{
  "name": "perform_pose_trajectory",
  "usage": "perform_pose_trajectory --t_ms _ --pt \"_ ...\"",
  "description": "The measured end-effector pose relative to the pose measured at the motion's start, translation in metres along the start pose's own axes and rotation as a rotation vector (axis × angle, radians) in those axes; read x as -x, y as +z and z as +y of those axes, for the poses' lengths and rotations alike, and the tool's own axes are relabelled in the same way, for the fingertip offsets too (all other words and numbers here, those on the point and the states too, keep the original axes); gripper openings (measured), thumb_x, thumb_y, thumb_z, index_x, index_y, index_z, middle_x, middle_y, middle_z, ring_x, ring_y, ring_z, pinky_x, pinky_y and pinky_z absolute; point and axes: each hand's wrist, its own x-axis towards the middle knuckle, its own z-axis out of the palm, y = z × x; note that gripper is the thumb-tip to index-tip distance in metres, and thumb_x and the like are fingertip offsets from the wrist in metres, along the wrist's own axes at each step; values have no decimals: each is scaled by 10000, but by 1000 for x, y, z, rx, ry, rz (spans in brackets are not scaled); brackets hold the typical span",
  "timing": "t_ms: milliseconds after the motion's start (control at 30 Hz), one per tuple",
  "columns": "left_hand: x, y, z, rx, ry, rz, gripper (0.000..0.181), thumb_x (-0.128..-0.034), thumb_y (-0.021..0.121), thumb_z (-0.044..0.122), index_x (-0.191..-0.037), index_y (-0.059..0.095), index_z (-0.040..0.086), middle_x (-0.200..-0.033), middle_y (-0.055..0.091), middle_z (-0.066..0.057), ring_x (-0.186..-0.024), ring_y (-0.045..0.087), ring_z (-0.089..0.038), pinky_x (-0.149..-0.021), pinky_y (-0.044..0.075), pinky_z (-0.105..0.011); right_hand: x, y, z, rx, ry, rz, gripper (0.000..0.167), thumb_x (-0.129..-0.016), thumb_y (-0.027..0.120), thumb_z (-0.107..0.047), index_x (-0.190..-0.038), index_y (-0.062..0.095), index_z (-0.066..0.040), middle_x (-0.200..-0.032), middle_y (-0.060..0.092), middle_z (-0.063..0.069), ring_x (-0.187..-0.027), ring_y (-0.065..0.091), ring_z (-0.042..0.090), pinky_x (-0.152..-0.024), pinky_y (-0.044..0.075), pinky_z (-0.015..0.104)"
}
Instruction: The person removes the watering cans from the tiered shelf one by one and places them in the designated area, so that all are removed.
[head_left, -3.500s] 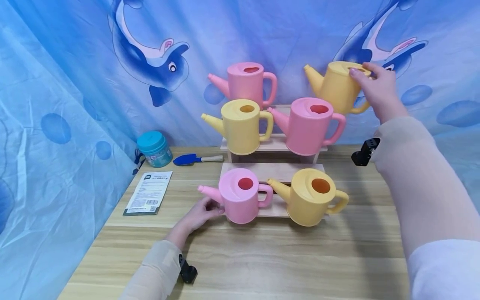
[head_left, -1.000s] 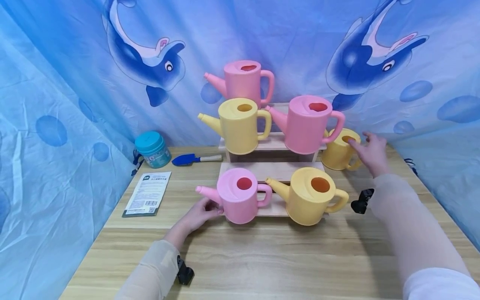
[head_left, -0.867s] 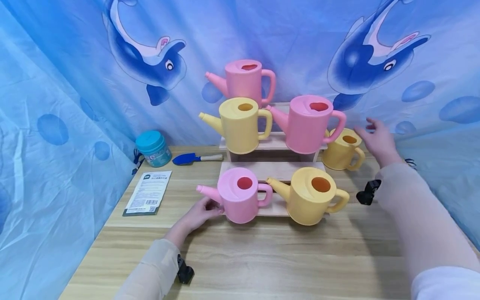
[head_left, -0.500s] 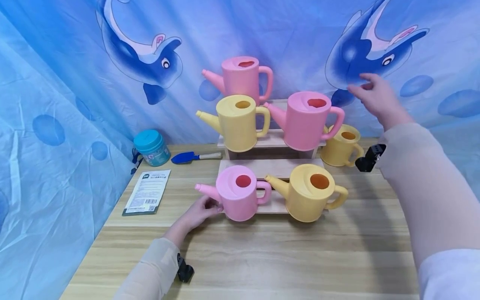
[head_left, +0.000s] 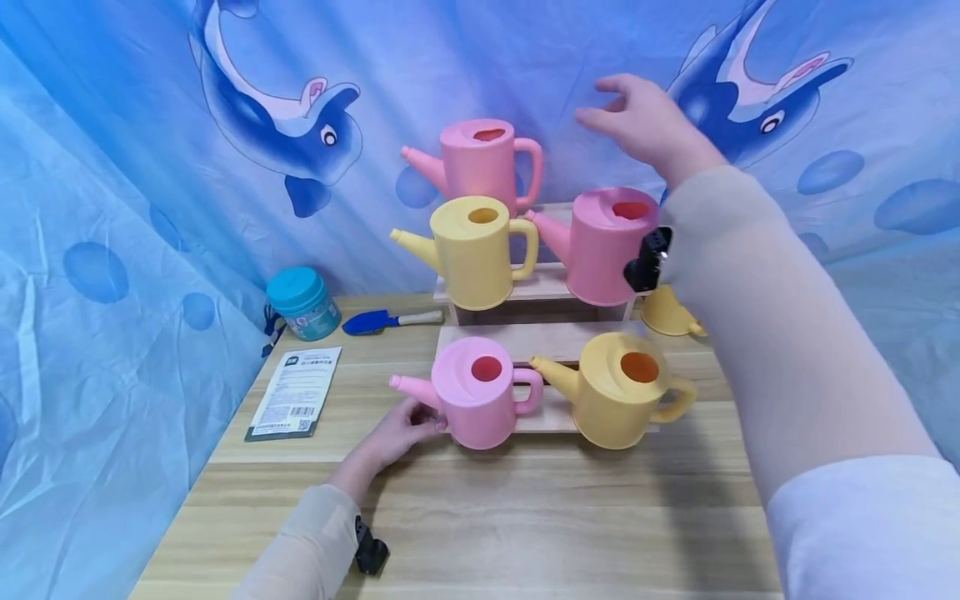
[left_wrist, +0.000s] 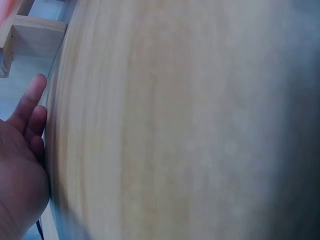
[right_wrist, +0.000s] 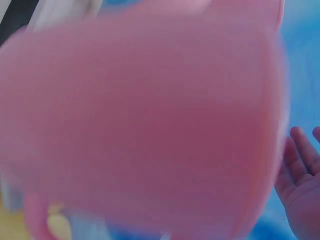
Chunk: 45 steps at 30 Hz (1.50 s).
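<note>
My right hand [head_left: 645,121] is raised above the stand's right side, fingers spread and holding nothing. Below it, a deep pink watering can [head_left: 600,250] is partly covered by the wrist camera; that pink can [right_wrist: 150,125] fills most of the right wrist view, with my hand [right_wrist: 302,192] at its edge. My left hand [head_left: 393,437] rests on the table beside a light pink can [head_left: 480,404] at the stand's lower left. In the left wrist view, that hand [left_wrist: 22,160] has extended fingers near a wooden stand part [left_wrist: 40,35].
The wooden stand [head_left: 555,337] also carries a pink can [head_left: 480,167] on top, a pale yellow can [head_left: 476,258] midway and an orange-yellow can [head_left: 618,396] low right. Another yellow can [head_left: 663,312] is behind right. Left are a tub [head_left: 303,304], trowel [head_left: 390,321] and packet [head_left: 296,392].
The right hand has lowered a yellow can from the upper right to the table behind the stand, let it go, then risen and moved left. The left hand has stayed in place.
</note>
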Motion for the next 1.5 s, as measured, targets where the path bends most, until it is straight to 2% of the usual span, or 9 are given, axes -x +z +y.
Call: perform_pose_trajectory --t_ms 233,467,567,700,733,1000,1267,1433,1500 --pt "0 5 -1 -3 7 -5 533 -848 686 362 -1302 473 183 -1151 554 -18 -1042 502 -215 -914 401 -394 -13 26 -35 27 -76 -81 770 -879 498 -581 -1501 185 -252 -1488 310 47 -1341 313 233 -1064 280 431" --pt "-4 8 6 5 19 -48 525 -862 674 343 -1309 456 174 -1131 548 -22 -1031 497 -212 -912 393 -387 -19 40 -37 14 -67 -136 795 -873 508 -581 -1506 164 -244 -1508 267 36 -1360 275 221 -1070 268 421" --pt "-3 6 12 7 6 -67 531 -869 672 316 -1319 445 150 -1121 543 -25 -1022 491 -216 -905 391 -382 -20 47 -38 1 -66 -131 804 -875 504 -578 -1509 149 -234 -1532 214 21 -1381 233 201 -1082 247 402" --pt "-4 8 9 -4 0 -62 573 -868 669 341 -1358 417 186 -1173 536 -13 -1062 489 -206 -938 376 -392 -22 54 -43 -14 -58 -123 814 -876 499 -580 -1511 118 -243 -1548 173 -5 -1395 197 173 -1094 224 385" --pt "-5 9 5 -5 6 -55 580 -866 669 346 -1364 413 197 -1186 536 -9 -1076 491 -201 -949 371 -398 -23 55 -44 -14 -56 -122 816 -875 497 -584 -1512 111 -250 -1549 169 -11 -1396 192 166 -1095 220 383" --pt "-8 16 10 -28 -8 -39 588 -847 675 400 -1346 432 204 -1161 558 11 -1066 505 -182 -955 375 -407 -20 56 -48 28 31 -183 902 -829 442 -694 -1502 -23 -315 -1548 168 -33 -1398 175 182 -1086 218 429" --pt "-12 21 11 -35 1 -40 583 -856 670 379 -1351 426 191 -1163 551 2 -1063 498 -185 -946 373 -399 -19 54 -44 22 35 -183 893 -848 445 -662 -1511 1 -261 -1544 179 -11 -1383 209 191 -1040 316 415" --pt "-13 22 15 -40 5 -44 575 -863 669 342 -1353 426 164 -1147 548 -24 -1049 494 -205 -926 376 -395 -18 49 -37 7 46 -172 878 -861 412 -668 -1513 18 -231 -1552 149 -2 -1395 178 197 -1079 245 426" --pt "-10 22 24 -45 7 -57 568 -866 668 325 -1346 432 133 -1131 548 -31 -1033 492 -216 -903 385 -379 -18 48 -34 -7 62 -182 886 -857 415 -672 -1513 18 -228 -1556 134 -2 -1400 162 198 -1094 200 431"
